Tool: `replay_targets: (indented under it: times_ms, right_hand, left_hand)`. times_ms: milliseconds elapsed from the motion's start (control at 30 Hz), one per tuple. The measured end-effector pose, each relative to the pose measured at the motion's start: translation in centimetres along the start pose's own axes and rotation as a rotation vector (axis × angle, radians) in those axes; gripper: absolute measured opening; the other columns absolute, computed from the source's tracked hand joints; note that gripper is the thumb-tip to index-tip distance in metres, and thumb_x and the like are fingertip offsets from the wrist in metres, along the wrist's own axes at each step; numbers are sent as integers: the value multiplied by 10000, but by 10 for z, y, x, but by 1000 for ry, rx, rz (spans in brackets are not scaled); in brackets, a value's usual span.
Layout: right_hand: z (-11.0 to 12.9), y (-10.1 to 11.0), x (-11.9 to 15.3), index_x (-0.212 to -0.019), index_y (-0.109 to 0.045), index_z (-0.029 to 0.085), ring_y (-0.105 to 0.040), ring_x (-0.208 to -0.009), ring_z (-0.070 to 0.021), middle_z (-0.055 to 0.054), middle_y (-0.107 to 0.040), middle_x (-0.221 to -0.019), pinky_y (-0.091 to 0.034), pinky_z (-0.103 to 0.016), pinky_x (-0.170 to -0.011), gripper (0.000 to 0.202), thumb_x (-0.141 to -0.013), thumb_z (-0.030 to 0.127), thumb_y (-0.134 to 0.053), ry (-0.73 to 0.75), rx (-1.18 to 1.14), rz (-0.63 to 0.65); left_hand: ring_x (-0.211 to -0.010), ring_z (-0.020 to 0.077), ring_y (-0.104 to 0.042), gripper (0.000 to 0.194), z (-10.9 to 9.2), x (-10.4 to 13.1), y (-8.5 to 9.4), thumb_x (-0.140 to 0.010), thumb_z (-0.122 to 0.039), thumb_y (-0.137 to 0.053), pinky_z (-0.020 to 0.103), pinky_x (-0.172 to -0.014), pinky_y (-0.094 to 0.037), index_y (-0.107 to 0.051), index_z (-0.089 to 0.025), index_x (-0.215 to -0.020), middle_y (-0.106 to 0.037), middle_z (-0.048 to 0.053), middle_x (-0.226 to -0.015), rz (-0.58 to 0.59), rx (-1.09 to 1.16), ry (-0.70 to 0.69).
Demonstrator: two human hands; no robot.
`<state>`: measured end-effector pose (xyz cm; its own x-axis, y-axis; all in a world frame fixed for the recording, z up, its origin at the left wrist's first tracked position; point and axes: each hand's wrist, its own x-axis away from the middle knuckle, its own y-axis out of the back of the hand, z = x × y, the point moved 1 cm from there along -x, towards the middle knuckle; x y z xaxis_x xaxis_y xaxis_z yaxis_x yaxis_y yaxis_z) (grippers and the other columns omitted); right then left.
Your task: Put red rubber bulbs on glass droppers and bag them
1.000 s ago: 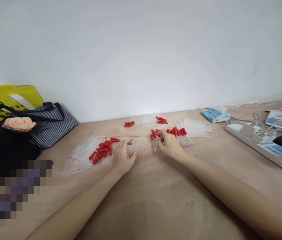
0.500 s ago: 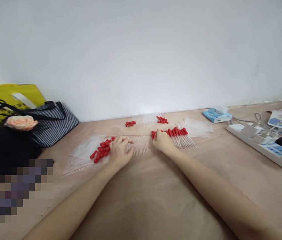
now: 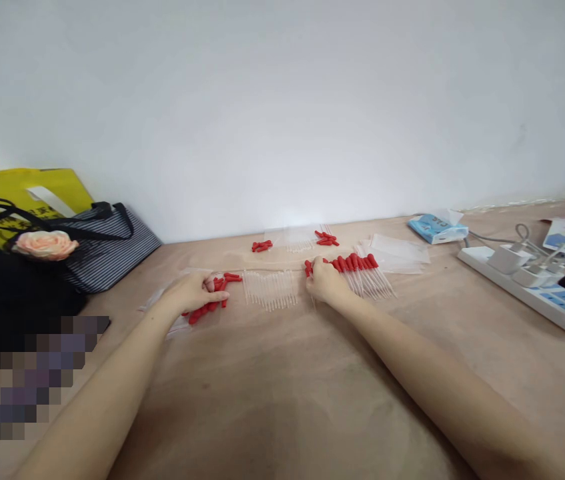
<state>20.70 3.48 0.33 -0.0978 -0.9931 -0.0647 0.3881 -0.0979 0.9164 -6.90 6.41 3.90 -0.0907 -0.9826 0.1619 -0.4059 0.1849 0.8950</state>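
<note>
Over a pile of red rubber bulbs point(image 3: 205, 312) at the left, my left hand point(image 3: 193, 292) reaches down with thumb and fingers apart, touching the bulbs. The pile rests on clear zip bags point(image 3: 178, 328). Between my hands lies a row of bare clear dropper tubes point(image 3: 272, 290). My right hand point(image 3: 328, 283) is closed at the left end of a row of droppers with red bulbs point(image 3: 357, 263). Its fingertips pinch a dropper point(image 3: 307, 268) at the red bulb; most of the tube is hidden.
Small groups of red bulbs point(image 3: 262, 247) and tubes point(image 3: 299, 245) lie near the wall. Clear bags point(image 3: 395, 253), a tissue pack point(image 3: 437, 229) and a power strip point(image 3: 522, 283) are at the right. A striped bag point(image 3: 112, 250) and a fabric rose point(image 3: 46, 245) stand left.
My left hand has moved left from beside the bare tubes onto the red bulb pile, uncovering the left part of the tube row. My right hand stays at the same dropper.
</note>
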Motion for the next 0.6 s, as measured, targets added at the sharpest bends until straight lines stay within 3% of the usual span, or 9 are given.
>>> replay_targets:
  times_ms: [267, 467, 500, 600]
  right_hand:
    - [2, 8, 6, -1012, -464, 102, -591, -851, -252, -181, -593, -947, -432, -327, -661, 264, -756, 159, -441, 5, 40, -6]
    - [23, 3, 4, -881, -600, 107, -601, -837, -244, -157, -627, -884, -448, -310, -653, 215, -743, 194, -459, 51, 21, 52]
    - [26, 0, 2, -878, -608, 102, -606, -824, -244, -158, -632, -873, -452, -304, -639, 217, -730, 187, -475, 51, 15, 70]
    - [32, -6, -4, -913, -613, 80, -614, -808, -250, -181, -634, -881, -462, -300, -608, 256, -695, 162, -509, 53, -5, 111]
  left_hand:
    - [-430, 149, -531, 297, -3, -1, -4, -613, -460, -570, 223, -393, -319, -452, -194, -558, -598, -5, -499, -25, -203, -20]
    - [-499, 192, -546, 211, -37, 24, 8, -633, -380, -544, 251, -430, -321, -489, -187, -570, -588, 31, -537, -215, -419, -13]
    - [-526, 188, -552, 204, -46, 30, 5, -649, -387, -531, 251, -446, -333, -506, -188, -614, -601, 31, -584, -233, -412, -42]
    - [-625, 188, -574, 170, -71, 45, -16, -687, -295, -512, 255, -515, -380, -554, -193, -817, -626, 22, -684, -295, -350, -313]
